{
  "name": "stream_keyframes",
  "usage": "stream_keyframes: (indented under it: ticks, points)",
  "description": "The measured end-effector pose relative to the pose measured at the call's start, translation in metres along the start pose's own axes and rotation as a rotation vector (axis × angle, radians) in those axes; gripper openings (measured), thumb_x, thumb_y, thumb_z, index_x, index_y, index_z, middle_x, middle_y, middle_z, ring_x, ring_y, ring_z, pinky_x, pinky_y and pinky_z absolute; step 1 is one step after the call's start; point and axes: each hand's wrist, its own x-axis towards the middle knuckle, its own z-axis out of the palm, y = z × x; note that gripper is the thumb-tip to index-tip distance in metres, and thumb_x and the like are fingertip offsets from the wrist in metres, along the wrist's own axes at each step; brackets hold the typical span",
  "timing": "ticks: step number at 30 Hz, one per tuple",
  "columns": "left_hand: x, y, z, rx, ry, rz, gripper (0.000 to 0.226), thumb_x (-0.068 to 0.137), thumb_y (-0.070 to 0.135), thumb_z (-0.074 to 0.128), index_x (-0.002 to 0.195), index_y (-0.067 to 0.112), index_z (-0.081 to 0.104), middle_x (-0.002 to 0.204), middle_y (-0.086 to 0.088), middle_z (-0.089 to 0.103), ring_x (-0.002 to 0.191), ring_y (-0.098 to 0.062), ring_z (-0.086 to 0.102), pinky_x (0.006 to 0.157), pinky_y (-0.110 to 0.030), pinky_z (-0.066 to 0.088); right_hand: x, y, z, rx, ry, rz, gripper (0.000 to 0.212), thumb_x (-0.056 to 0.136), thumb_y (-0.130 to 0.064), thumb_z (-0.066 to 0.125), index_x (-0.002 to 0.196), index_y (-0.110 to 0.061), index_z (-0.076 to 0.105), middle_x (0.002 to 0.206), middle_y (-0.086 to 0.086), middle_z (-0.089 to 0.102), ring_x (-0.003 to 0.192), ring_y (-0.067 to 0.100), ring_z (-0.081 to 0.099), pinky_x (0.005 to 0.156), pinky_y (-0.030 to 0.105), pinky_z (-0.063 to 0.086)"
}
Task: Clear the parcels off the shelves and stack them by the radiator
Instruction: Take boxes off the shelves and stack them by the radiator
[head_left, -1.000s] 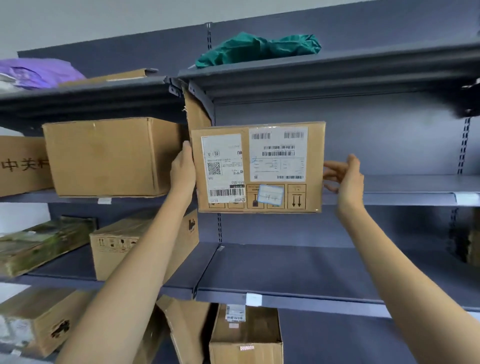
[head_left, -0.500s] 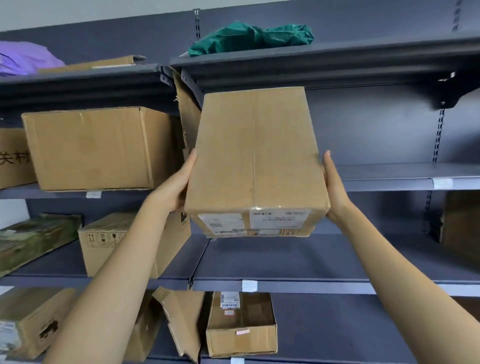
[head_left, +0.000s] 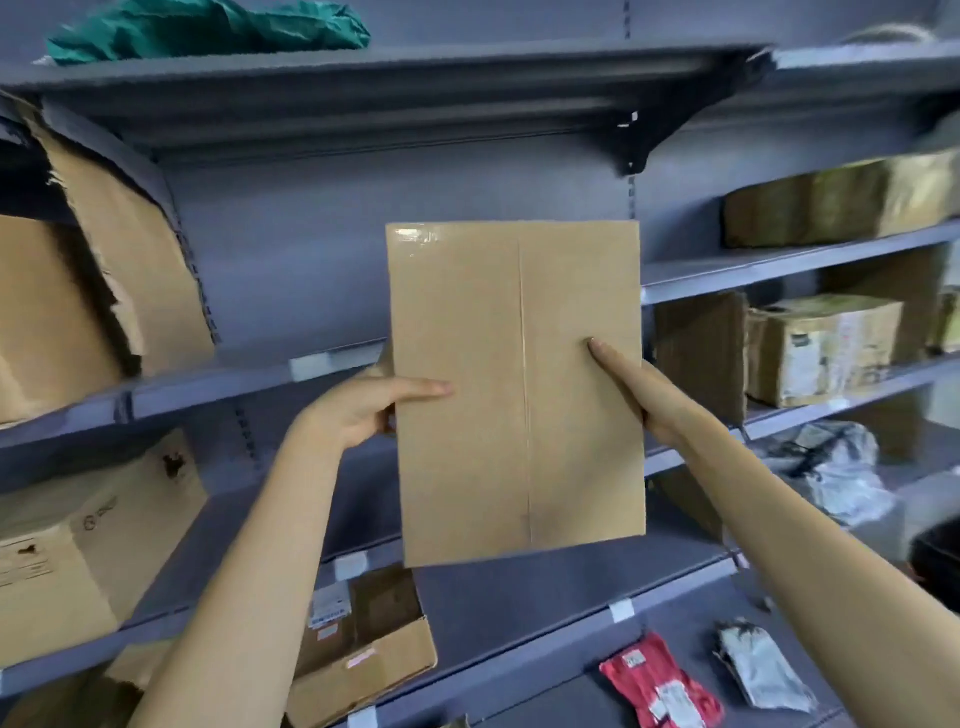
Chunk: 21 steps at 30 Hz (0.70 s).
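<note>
Head camera: a person holds a plain brown cardboard parcel (head_left: 519, 389) in both hands in front of grey metal shelves (head_left: 311, 260), clear of every shelf board, its broad taped face turned toward the lens with the centre seam running top to bottom. The left hand (head_left: 358, 410) grips the parcel's edge at 9 o'clock, thumb laid flat across the face and the other fingers tucked behind the cardboard. The right hand (head_left: 639, 384) clamps the edge at 3 o'clock, thumb stretched onto the face toward the seam, the remaining fingers hidden behind the box. Both bare forearms rise from the lower corners of the frame.

Around the held parcel, at 11 o'clock, a green bag (head_left: 208, 28) lies crumpled on the top shelf. At 9 o'clock a torn cardboard sheet (head_left: 130, 249) leans against a large carton (head_left: 41, 322). At 8 o'clock sits another carton with printed handling symbols (head_left: 78, 545), and at 6 o'clock a low box with shipping labels (head_left: 363, 644). At 2 and 3 o'clock, tape-wrapped parcels (head_left: 831, 343) fill the right-hand bay, blurred. At 4 o'clock lies a grey plastic mailer (head_left: 836, 473); at 5 o'clock a red pouch (head_left: 660, 686) and a silver pouch (head_left: 763, 665) rest well apart on the lowest shelf.
</note>
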Motion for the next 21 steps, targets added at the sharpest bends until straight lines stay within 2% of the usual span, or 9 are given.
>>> stream_keyframes:
  ticks: [2,5,7,9,10,13,17,20,21]
  points:
    - [0.022,0.003,0.047,0.005,-0.080,-0.002,0.052,0.050,0.027,0.086,0.100,0.023,0.068,0.109,-0.008,0.070,0.097,-0.025,0.056,0.089,-0.043,0.039,-0.022,-0.001,-0.050,0.004,0.077,0.032,0.056,0.062,-0.061,0.073,0.105,-0.025,0.065,0.093,-0.008,0.075,0.083,0.007,0.072,0.059,0.018,0.056]
    - [0.055,0.009,0.134,-0.001,-0.201,-0.003,0.066,0.051,0.029,0.083,0.113,0.024,0.061,0.108,0.000,0.071,0.103,-0.022,0.064,0.091,-0.039,0.044,-0.064,-0.006,-0.131,-0.053,0.242,0.075,0.054,0.068,-0.059,0.067,0.109,-0.024,0.063,0.100,-0.005,0.074,0.088,0.010,0.071,0.065,0.021,0.056]
    - [0.075,0.013,0.206,-0.048,-0.325,-0.021,0.063,0.056,0.026,0.080,0.116,0.023,0.060,0.107,0.001,0.072,0.102,-0.020,0.065,0.095,-0.040,0.045,-0.104,-0.013,-0.194,-0.112,0.378,0.111,0.057,0.072,-0.060,0.066,0.115,-0.023,0.060,0.105,-0.002,0.072,0.087,0.012,0.072,0.064,0.021,0.056]
    - [0.091,0.017,0.283,-0.090,-0.469,-0.037,0.056,0.058,0.024,0.081,0.111,0.021,0.063,0.110,-0.004,0.071,0.100,-0.022,0.064,0.094,-0.040,0.046,-0.152,-0.022,-0.256,-0.162,0.506,0.150,0.056,0.071,-0.065,0.065,0.108,-0.023,0.063,0.098,-0.002,0.074,0.077,0.010,0.073,0.054,0.019,0.055]
    - [0.098,0.018,0.326,-0.101,-0.546,-0.037,0.051,0.060,0.021,0.082,0.108,0.020,0.065,0.108,-0.004,0.071,0.096,-0.021,0.065,0.089,-0.037,0.047,-0.180,-0.025,-0.289,-0.186,0.567,0.164,0.055,0.069,-0.067,0.065,0.103,-0.024,0.066,0.094,-0.003,0.075,0.076,0.010,0.073,0.054,0.018,0.055]
    - [0.106,0.025,0.462,-0.175,-0.743,-0.031,0.034,0.068,0.014,0.073,0.100,0.019,0.067,0.094,0.001,0.075,0.083,-0.014,0.071,0.076,-0.031,0.058,-0.274,-0.029,-0.378,-0.256,0.752,0.179,0.056,0.064,-0.070,0.066,0.097,-0.025,0.070,0.093,-0.008,0.075,0.082,0.010,0.073,0.064,0.020,0.056]
    - [0.090,0.040,0.641,-0.205,-0.933,-0.118,0.016,0.083,0.012,0.062,0.098,0.015,0.067,0.082,0.000,0.075,0.070,-0.013,0.071,0.069,-0.029,0.057,-0.393,-0.041,-0.476,-0.285,0.990,0.167,0.063,0.072,-0.062,0.066,0.120,-0.022,0.062,0.111,-0.004,0.070,0.098,0.014,0.068,0.090,0.030,0.052]
    - [0.078,0.052,0.747,-0.223,-1.042,-0.173,0.009,0.080,0.018,0.067,0.088,0.018,0.071,0.082,-0.001,0.075,0.077,-0.017,0.069,0.080,-0.035,0.053,-0.458,-0.060,-0.534,-0.288,1.120,0.162,0.057,0.078,-0.056,0.064,0.122,-0.021,0.060,0.113,-0.004,0.069,0.101,0.014,0.067,0.094,0.031,0.050]
    - [0.075,0.055,0.775,-0.207,-1.071,-0.174,0.014,0.076,0.022,0.071,0.089,0.020,0.071,0.084,0.000,0.075,0.080,-0.017,0.069,0.082,-0.036,0.051,-0.474,-0.064,-0.549,-0.296,1.148,0.164,0.056,0.079,-0.055,0.063,0.123,-0.021,0.059,0.115,-0.003,0.068,0.104,0.015,0.065,0.096,0.031,0.049]
